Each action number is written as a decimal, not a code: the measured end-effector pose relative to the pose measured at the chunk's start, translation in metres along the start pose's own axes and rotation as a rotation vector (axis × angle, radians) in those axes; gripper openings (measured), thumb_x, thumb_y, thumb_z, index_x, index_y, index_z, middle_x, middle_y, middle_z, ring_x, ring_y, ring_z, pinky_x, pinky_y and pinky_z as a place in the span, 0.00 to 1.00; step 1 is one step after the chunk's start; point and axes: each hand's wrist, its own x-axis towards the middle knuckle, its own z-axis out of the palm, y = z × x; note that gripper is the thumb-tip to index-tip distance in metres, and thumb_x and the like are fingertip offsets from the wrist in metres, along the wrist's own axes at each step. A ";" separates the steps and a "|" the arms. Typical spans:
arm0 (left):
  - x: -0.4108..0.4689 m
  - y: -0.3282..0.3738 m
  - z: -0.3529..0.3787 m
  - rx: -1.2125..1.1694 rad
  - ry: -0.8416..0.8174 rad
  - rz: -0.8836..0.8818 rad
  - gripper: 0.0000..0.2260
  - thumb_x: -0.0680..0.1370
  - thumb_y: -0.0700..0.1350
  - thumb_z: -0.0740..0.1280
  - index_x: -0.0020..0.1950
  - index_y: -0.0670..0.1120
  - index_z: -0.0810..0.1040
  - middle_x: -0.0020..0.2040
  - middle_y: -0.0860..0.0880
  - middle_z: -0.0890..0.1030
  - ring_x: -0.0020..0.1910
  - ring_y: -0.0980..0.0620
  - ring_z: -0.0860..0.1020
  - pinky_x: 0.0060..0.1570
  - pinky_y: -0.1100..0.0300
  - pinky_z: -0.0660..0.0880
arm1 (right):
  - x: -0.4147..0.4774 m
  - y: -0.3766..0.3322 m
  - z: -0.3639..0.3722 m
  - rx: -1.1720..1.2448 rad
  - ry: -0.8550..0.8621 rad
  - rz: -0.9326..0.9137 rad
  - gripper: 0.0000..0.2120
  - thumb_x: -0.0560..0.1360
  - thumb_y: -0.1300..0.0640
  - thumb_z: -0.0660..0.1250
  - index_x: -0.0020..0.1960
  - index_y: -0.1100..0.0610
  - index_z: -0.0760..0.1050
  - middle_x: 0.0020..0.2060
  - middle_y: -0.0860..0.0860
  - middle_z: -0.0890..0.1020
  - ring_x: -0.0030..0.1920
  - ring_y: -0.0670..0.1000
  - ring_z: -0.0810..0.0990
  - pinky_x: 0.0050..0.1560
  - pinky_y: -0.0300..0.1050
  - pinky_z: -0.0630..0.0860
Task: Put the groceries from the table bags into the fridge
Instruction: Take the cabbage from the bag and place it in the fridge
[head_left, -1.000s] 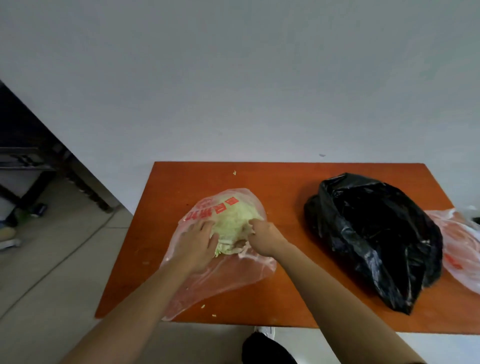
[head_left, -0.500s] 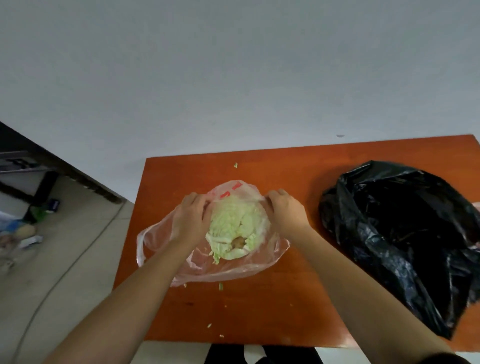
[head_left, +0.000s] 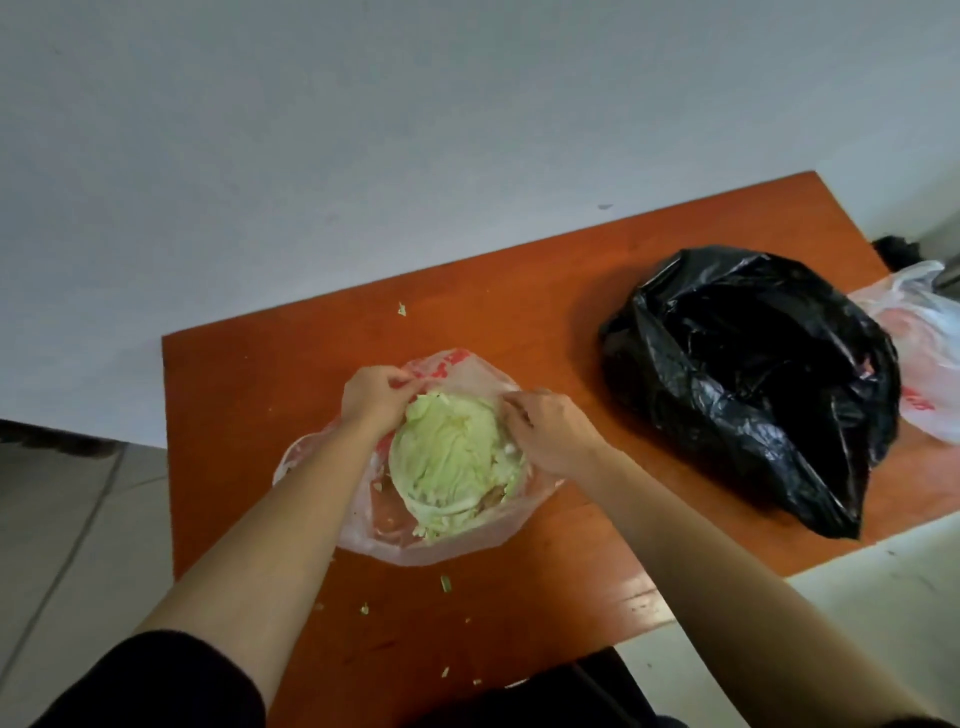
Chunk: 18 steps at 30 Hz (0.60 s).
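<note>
While the tabletop (head_left: 270, 374) holds a black bag (head_left: 753, 384), the cabbage (head_left: 449, 457) sits in its clear bag (head_left: 441, 540), left hand (head_left: 371, 400) and right hand (head_left: 550, 434) pinching the plastic rim. Looks like unbagging; next, lift it free

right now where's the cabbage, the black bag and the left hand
cabbage (head_left: 452, 457), head view, middle of the pale green leaves showing in the open clear bag
black bag (head_left: 753, 384), head view, crumpled middle of the plastic
left hand (head_left: 371, 397), head view, back of the hand, fingers pinching the clear bag's edge
</note>
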 end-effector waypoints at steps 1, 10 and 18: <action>-0.002 -0.005 0.004 -0.032 -0.021 -0.023 0.13 0.75 0.55 0.72 0.53 0.48 0.86 0.52 0.53 0.85 0.54 0.52 0.80 0.54 0.57 0.76 | 0.001 0.002 0.003 0.006 -0.019 0.059 0.19 0.85 0.50 0.52 0.63 0.58 0.77 0.56 0.59 0.82 0.57 0.60 0.80 0.58 0.50 0.74; -0.043 -0.039 0.016 -0.086 0.031 0.006 0.14 0.81 0.54 0.63 0.59 0.48 0.81 0.59 0.50 0.81 0.51 0.53 0.79 0.44 0.61 0.71 | 0.017 0.032 0.012 0.333 0.094 0.612 0.19 0.83 0.44 0.59 0.59 0.58 0.78 0.52 0.55 0.83 0.58 0.57 0.79 0.50 0.44 0.69; -0.077 0.019 0.002 -0.241 0.091 0.119 0.09 0.81 0.54 0.64 0.50 0.49 0.77 0.42 0.55 0.79 0.37 0.57 0.76 0.32 0.66 0.70 | -0.001 0.005 0.011 0.282 0.223 0.329 0.18 0.83 0.42 0.56 0.64 0.49 0.77 0.54 0.49 0.76 0.54 0.49 0.74 0.55 0.46 0.71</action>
